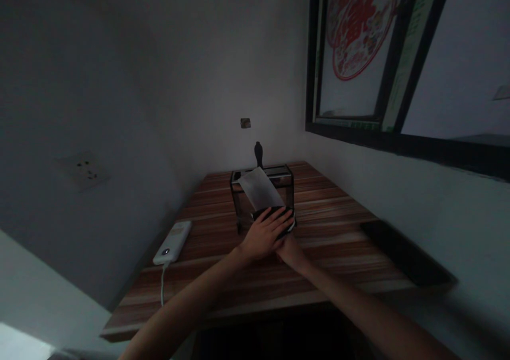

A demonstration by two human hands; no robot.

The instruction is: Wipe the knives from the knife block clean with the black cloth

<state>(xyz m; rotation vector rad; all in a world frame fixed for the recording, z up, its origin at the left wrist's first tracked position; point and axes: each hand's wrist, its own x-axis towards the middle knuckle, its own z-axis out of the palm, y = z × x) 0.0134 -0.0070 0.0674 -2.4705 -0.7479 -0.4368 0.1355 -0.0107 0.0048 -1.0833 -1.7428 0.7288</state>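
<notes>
A broad, pale, flat blade, cleaver-like, slants in front of a black-framed rack on the wood-striped table. At its lower end is a black item with a light edge, too dark to identify. My left hand lies over this black item, fingers laid across it and thumb hidden. Just below and partly behind it, my right hand is closed at the lower end; what its fingers hold is hidden. A black-handled knife stands upright at the rack, its lower part hidden.
On the table's left lies a white power bank with a white cable. A dark flat slab lies along the right edge. Walls close in the table at the back and right. A socket is on the left wall.
</notes>
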